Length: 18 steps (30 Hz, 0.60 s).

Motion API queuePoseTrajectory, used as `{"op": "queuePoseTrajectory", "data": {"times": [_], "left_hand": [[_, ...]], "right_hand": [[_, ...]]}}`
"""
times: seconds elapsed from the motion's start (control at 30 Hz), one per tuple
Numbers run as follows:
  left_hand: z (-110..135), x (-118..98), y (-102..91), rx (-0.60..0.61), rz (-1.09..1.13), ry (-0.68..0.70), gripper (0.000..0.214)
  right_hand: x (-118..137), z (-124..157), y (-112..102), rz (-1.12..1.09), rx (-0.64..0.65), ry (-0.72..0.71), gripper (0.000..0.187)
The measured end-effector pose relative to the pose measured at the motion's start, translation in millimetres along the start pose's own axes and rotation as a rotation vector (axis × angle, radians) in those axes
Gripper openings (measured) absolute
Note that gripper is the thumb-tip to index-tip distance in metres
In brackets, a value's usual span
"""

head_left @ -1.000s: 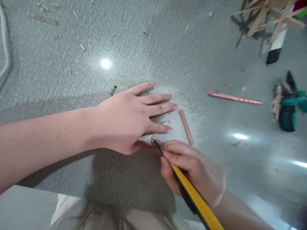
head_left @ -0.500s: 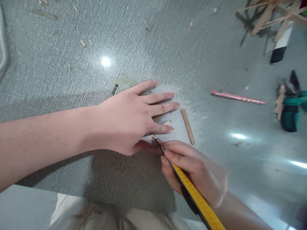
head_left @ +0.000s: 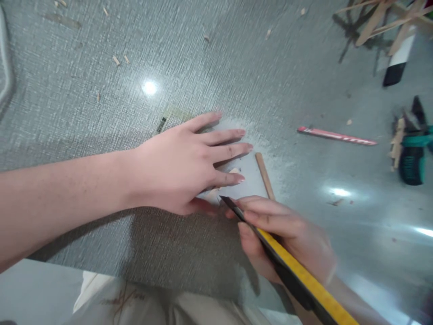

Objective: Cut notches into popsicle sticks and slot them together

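The utility knife (head_left: 304, 275), yellow and black, slants across the lower right of the view, its blade (head_left: 230, 204) aimed up and leftward, the tip just beside a pale wooden sliver (head_left: 213, 194) near the left thumb. Whether steel touches wood, I cannot tell. The right grip (head_left: 287, 232) is clenched round the knife close behind the blade, which should give fine control over short strokes. The left grip (head_left: 189, 167) is released, spread palm down over a white sheet (head_left: 252, 174) on the bench (head_left: 237, 67), grasping nothing that shows; whatever lies beneath the palm is hidden.

Firm, even pressure from those flat fingers should keep the wood from skidding. The left thumb lies very near the edge, so tucking it back looks wise, and several light passes angled away from the fingers would likely beat one hard push. The wooden stick (head_left: 263, 171), its lower end hidden behind the right grip, is best kept out of the blade's path.
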State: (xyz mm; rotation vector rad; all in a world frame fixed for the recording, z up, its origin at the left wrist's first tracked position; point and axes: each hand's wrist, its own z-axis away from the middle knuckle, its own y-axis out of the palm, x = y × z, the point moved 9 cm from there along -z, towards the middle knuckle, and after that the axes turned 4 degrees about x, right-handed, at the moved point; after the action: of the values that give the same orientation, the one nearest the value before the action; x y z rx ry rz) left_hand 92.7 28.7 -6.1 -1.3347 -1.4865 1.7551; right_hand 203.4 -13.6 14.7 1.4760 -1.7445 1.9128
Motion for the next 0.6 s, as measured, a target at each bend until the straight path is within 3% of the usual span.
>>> {"op": "queuePoseTrajectory", "data": {"times": [0.17,0.37,0.5,0.6], "left_hand": [[1,-9,-6.3,-0.082,-0.130,0.019,0.061],[9,-7,-16.3,-0.142,-0.060,0.080,0.026],[15,-7,-20.6,-0.154,-0.085,0.040,0.028],[19,-11,-21.2,-0.134,-0.042,0.022,0.029]], "right_hand": [[-13,9,-7,-0.013,-0.020,0.089,0.023],[-9,6,-14,-0.010,-0.053,0.018,0.032],[-3,4,-19,0.037,-0.110,-0.031,0.037],[-9,10,-27,0.030,-0.159,0.040,0.038]]}}
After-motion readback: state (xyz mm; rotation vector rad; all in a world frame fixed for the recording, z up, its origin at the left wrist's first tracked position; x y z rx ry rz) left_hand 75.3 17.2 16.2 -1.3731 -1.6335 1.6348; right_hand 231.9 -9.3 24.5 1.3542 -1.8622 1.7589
